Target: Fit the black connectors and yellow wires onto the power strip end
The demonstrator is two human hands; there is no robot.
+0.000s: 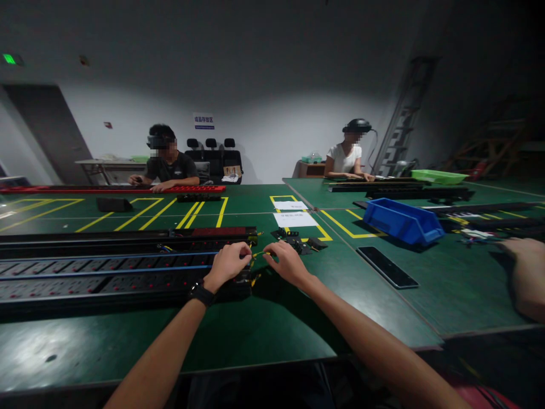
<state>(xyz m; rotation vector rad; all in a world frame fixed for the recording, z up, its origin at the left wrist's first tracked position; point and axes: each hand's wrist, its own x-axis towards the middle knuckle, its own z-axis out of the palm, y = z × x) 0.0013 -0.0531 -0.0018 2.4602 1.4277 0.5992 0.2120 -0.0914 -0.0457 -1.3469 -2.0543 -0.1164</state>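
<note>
Long black power strips [76, 284] with rows of sockets and red spots lie side by side on the green table, their ends to the right. Over those ends my left hand [230, 264] is closed, thumb and forefinger together; what it grips is hidden. A short yellow-green wire [259, 254] spans the small gap between my hands. My right hand [287, 262] pinches its right end. More yellow wire ends [255, 279] stick out of the strips just below. Small black parts [300, 241] lie behind my right hand.
A blue bin [402, 221] and a black phone [387, 267] are to the right. Paper sheets [295, 220] lie mid-table. Another person's hand [525, 255] reaches in at the right edge. Two people sit across the table, by a red rail [204, 188] and a green tray [440, 177].
</note>
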